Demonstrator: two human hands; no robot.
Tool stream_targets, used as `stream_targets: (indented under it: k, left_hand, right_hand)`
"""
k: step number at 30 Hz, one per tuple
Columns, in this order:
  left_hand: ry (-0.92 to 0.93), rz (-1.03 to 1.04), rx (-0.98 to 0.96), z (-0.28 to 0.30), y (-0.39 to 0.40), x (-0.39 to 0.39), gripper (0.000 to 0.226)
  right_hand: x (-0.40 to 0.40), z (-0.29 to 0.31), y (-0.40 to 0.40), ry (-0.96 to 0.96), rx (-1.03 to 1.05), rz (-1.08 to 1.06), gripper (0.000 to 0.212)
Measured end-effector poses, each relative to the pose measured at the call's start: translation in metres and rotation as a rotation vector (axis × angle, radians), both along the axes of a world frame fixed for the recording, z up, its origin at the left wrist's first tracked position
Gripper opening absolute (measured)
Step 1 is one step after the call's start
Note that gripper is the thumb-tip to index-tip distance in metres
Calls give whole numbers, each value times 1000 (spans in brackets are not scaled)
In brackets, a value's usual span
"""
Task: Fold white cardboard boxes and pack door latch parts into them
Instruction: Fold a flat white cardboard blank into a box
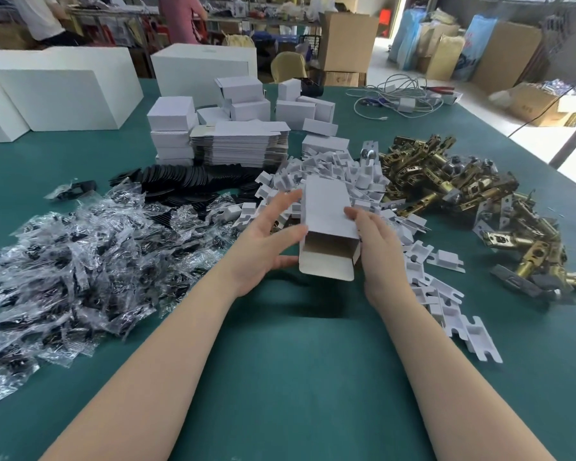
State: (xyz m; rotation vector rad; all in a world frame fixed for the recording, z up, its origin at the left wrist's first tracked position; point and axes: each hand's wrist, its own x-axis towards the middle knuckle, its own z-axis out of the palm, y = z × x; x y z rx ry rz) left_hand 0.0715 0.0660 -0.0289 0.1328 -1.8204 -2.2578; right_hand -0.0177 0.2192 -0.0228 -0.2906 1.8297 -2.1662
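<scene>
Many white inserts (343,174) behind box (326,207)

Single head-worn wide view, forward and down, close over the green table (280,377), far edges perhaps distorted.

We cannot see the far end of the white box (326,214), nor the right hand's (378,247) thumb behind it. Left of the box, the bagged black parts (64,261) run off the edge. Beyond the box, two people are cut off at the top.
</scene>
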Motion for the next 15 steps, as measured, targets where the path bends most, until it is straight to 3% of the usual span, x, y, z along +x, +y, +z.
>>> stream_targets:
  k: [4,7,10,15]
  left_hand:
    - [28,-32,60,-2,-4,3,44]
    - [51,-23,141,-2,-8,4,32]
    - [65,-10,142,2,-12,7,35]
    - [39,58,53,3,-13,9,37]
  right_hand:
    - [-4,7,3,-105,-134,123,30]
    - [-5,7,9,-20,-221,297,31]
    - [-8,5,17,21,-238,426,28]
    - [-10,4,21,59,-170,458,43]
